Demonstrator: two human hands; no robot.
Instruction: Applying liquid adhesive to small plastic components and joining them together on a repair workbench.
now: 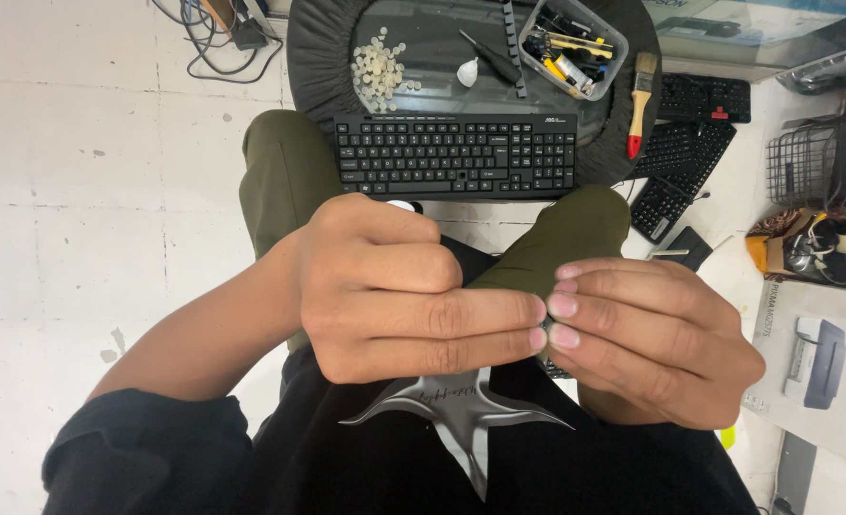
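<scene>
My left hand [385, 286] and my right hand [652, 343] meet fingertip to fingertip over my lap, all fingers curled in. A small white-tipped object [405, 205] pokes out above my left fist; the rest of it is hidden. Whatever lies between the fingertips is covered, and only a dark bit [549, 366] shows under my right fingers. Beyond my knees a black keyboard [456, 153] lies on a round black table [313, 57], apart from both hands.
The table also carries a pile of small pale pieces [380, 67], a screwdriver [490, 57] and a clear box of tools [571, 43]. A paintbrush [640, 91], more black keyboards [680, 162], a wire basket [814, 162] and a printer carton [824, 362] lie right. Cables [213, 38] trail far left.
</scene>
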